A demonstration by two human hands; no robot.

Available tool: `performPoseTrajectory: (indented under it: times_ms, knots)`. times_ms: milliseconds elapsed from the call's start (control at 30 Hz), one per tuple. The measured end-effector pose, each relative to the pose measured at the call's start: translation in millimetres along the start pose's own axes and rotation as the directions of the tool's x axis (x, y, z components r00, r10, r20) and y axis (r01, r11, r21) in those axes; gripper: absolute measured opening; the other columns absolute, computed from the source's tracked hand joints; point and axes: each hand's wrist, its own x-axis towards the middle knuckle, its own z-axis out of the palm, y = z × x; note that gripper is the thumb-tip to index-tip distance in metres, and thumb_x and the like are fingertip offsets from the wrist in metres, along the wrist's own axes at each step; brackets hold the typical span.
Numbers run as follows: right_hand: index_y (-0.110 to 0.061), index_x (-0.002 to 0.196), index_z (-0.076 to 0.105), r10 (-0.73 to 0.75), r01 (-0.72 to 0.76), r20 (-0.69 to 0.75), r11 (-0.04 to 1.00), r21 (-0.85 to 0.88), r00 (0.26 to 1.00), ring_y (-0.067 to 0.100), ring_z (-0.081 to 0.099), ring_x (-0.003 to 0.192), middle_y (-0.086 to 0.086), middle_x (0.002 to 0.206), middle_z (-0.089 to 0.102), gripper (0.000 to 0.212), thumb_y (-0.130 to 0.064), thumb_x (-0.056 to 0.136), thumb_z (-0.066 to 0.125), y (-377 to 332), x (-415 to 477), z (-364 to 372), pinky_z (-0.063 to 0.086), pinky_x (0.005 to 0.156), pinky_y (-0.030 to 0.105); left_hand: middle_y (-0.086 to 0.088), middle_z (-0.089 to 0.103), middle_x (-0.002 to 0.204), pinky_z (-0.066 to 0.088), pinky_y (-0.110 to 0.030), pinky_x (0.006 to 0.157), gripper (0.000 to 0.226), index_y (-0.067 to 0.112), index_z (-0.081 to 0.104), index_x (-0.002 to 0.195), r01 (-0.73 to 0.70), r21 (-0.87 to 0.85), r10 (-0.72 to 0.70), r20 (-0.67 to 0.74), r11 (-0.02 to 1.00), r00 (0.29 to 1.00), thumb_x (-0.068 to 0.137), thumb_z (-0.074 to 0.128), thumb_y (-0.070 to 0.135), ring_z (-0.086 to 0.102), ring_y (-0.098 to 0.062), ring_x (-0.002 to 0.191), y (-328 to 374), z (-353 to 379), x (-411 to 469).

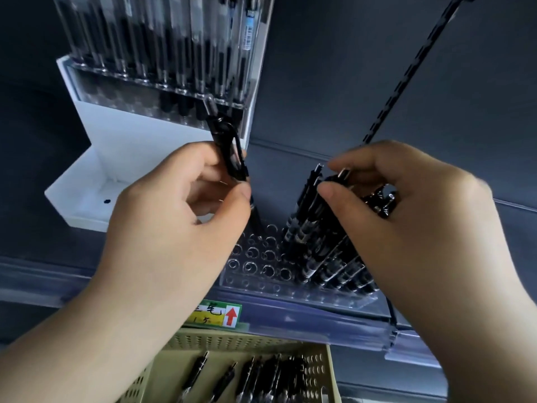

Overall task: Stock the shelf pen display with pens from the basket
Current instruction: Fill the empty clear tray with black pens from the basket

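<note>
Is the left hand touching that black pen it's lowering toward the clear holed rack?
Touching. The head view shows the left hand pinching the black pen between thumb and fingers, above the clear holed rack.

Two hands (pixel 174 205), one basket (pixel 322 370)

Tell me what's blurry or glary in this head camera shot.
Head view: right hand and its bundle of pens are motion-smeared; clear pen display catches glints around its holes; basket is soft at the frame edge; shelf lines bow from wide-angle distortion.
</note>
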Motion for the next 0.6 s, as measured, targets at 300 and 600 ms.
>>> performPoseTrajectory:
  times_ms: [300,600]
  knots:
    - [-0.031,0.087,0.064,-0.012,0.013,-0.048,1.0,0.017,0.999,0.002,0.055,0.072,-0.028,0.07,0.06,0.016,-0.033,0.071,0.068,0,-3,4,0.035,0.072,0.0,0.01,0.071,0.086,0.047,-0.004,0.067,0.013,0.031,0.066,0.087,-0.03,-0.054,0.03,0.015,0.998,0.999,0.078,0.07,0.023,0.067,-0.003,0.079,3,-6,-5]
    - [-0.024,0.075,0.072,-0.138,0.131,-0.091,0.988,-0.078,0.986,0.007,0.052,0.079,-0.022,0.066,0.049,0.006,-0.019,0.074,0.068,3,-7,7,0.04,0.07,0.019,0.021,0.068,0.084,0.04,0.003,0.064,0.018,0.032,0.065,0.093,-0.126,0.129,0.12,0.052,0.984,0.991,0.076,0.067,0.028,0.065,0.006,0.076,13,-4,-14]
